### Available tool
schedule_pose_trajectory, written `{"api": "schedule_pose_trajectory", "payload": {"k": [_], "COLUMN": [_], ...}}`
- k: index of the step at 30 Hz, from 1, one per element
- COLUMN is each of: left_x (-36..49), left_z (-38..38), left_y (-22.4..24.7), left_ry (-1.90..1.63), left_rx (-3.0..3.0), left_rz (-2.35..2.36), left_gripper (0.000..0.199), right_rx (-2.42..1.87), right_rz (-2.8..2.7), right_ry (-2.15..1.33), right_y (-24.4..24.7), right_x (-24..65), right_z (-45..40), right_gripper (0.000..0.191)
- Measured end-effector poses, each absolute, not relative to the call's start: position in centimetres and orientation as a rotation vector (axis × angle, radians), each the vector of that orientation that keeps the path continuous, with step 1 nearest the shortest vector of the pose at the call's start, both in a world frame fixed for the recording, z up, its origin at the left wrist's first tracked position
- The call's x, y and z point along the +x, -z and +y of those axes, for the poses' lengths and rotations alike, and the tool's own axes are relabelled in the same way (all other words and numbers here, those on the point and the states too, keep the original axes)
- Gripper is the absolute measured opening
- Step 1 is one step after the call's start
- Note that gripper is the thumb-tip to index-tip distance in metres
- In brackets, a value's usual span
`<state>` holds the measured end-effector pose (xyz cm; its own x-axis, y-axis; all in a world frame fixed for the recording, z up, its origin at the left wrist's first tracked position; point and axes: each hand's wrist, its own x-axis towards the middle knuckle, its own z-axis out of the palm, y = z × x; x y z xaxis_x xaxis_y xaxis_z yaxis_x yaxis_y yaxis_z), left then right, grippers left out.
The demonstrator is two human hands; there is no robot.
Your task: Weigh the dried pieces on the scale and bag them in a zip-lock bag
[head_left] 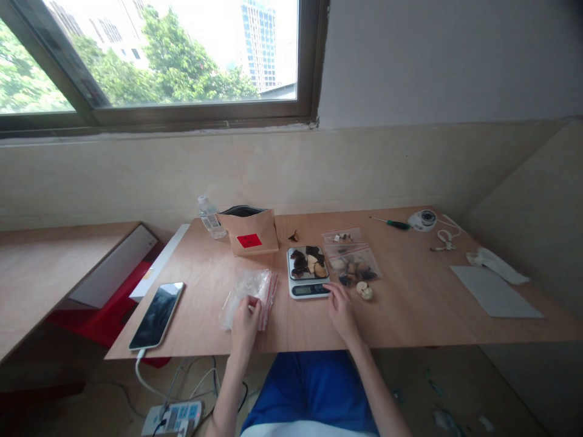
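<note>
Our blue-clothed lap (314, 388) is cut off at the lower edge. Our left hand (246, 315) curls its fingers over some clear bags (265, 285), partly hiding them; we cannot tell whether it pinches the plastic. Our right hand (340, 306), loosely open, has fingertips at the front panel of the scale (310, 290), its reading too small for us. Dark and tan pieces (314, 263) lie on its plate; zip bags (355, 270) to the right hold more. Beyond, a brown pouch (252, 230) gapes, contents hidden, beside a bottle (209, 217). The wooden table (410, 291) stands below a window (182, 60).
</note>
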<state>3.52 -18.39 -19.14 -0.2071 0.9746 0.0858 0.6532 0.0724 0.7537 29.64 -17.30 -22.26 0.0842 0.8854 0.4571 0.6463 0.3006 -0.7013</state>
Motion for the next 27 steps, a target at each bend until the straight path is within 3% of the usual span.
{"api": "schedule_pose_trajectory", "payload": {"k": [5,9,15,18,22,27], "left_x": [3.9,5.2,9.0,10.4,10.2,8.7], "left_z": [-18.9,-19.8,-20.9,-21.0,-20.8,-20.1], "left_y": [16.6,14.3,12.9,12.8,12.7,12.5], "left_ry": [-1.165,-1.236,-1.236,-1.225,-1.285,-1.585], "left_rx": [1.494,1.445,1.472,1.492,1.404,1.125], "left_rz": [1.919,1.859,1.599,1.365,1.242,1.459], "left_gripper": [0.02,0.022,0.02,0.018,0.016,0.019], "right_rx": [-1.604,-1.583,-1.278,-1.203,-1.229,-1.368], "right_rz": [-1.589,-1.593,-1.629,-1.546,-1.441,-1.384], "right_ry": [-0.169,-0.185,-0.912,-1.113,-1.095,-0.96], "right_y": [23.5,21.3,14.5,13.1,13.8,15.1], "right_x": [31.7,31.9,24.6,21.9,22.3,25.0], "right_z": [-14.5,-14.0,-17.8,-18.8,-18.2,-17.4], "right_gripper": [0.037,0.033,0.032,0.031,0.03,0.033]}}
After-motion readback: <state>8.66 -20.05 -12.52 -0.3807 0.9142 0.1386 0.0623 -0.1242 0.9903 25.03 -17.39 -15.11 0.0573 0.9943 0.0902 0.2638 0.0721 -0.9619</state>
